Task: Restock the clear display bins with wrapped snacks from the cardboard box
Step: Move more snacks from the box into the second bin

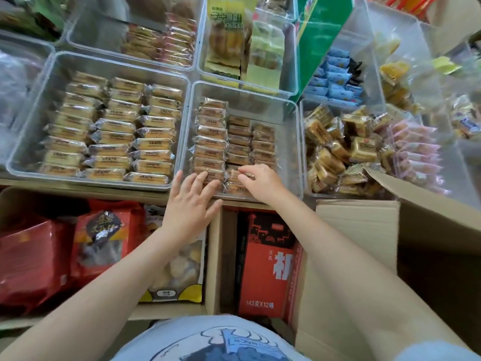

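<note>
Clear display bin [291,142] holds 3 rows of brown wrapped snacks [210,142], far end bare.

The middle bin [291,142] has free room at its back and right, above the low snack rows [238,142]. Both hands [190,201] [260,181] fill its near edge. The full left bin [33,142] leaves no gap. A box flap [356,230] stands close right.

"143克X12桶" on red carton [263,269]

- Pale counter edge [78,184] under the bins.
- Red snack bags [33,259] and a red carton [263,267] stored below.
- Soft, even light.
</note>
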Tool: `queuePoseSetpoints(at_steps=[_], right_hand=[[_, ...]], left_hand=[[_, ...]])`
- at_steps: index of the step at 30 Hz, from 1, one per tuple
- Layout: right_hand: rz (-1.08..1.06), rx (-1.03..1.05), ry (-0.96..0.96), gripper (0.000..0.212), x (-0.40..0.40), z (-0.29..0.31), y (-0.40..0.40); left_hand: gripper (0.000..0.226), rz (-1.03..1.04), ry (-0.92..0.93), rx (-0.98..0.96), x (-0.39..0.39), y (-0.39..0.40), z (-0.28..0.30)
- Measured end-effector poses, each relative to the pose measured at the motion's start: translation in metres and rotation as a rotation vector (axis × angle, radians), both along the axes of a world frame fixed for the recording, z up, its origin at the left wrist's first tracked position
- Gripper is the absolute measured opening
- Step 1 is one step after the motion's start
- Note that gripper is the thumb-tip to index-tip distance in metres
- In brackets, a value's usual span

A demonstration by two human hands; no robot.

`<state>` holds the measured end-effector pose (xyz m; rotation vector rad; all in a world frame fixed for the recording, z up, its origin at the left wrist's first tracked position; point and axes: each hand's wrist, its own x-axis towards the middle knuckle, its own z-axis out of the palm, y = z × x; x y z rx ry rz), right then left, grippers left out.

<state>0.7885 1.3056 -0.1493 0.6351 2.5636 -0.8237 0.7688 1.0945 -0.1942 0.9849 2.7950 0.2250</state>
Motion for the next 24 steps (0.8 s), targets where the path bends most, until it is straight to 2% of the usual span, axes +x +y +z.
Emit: queuePoseSetpoints(at_steps=[3,5,7,9,11,14,17,20,21,24], right_hand=[[0.004,-0.076,0.144,0.035,0.029,0.051,0.012],[-0.005,-0.16,0.247,0.026,0.062,0.094,0.025],[-0.028,-0.25,0.326,0.018,0.104,0.136,0.043],[-0.057,-0.28,0.415,0.014,0.152,0.17,0.063],[-0.148,-0.3,0.506,0.018,0.201,0.189,0.089],[-0.301,-0.261,0.537,0.026,0.26,0.185,0.13],[-0.267,-0.094,0.397,0.025,0.301,0.145,0.162],[-0.062,0.033,0.129,0.015,0.321,0.086,0.178],[0.037,0.063,0.014,0.016,0.325,0.065,0.179],[0.377,0.157,-0.328,0.039,0.341,0.005,0.17]], left_hand=[[0.073,0.049,-0.061,0.025,0.01,0.004,0.016],[0.08,0.059,-0.149,0.134,0.035,0.017,0.042],[0.082,0.02,-0.341,0.318,0.078,0.041,0.079],[0.074,-0.045,-0.606,0.497,0.133,0.069,0.115],[0.073,-0.135,-0.783,0.616,0.188,0.096,0.141],[0.086,-0.179,-0.868,0.647,0.244,0.133,0.144],[0.087,-0.099,-0.954,0.73,0.265,0.152,0.128],[0.08,-0.03,-0.984,0.843,0.271,0.153,0.114],[0.079,-0.017,-0.965,0.858,0.273,0.153,0.112],[0.077,0.033,-0.936,0.881,0.279,0.158,0.112]])
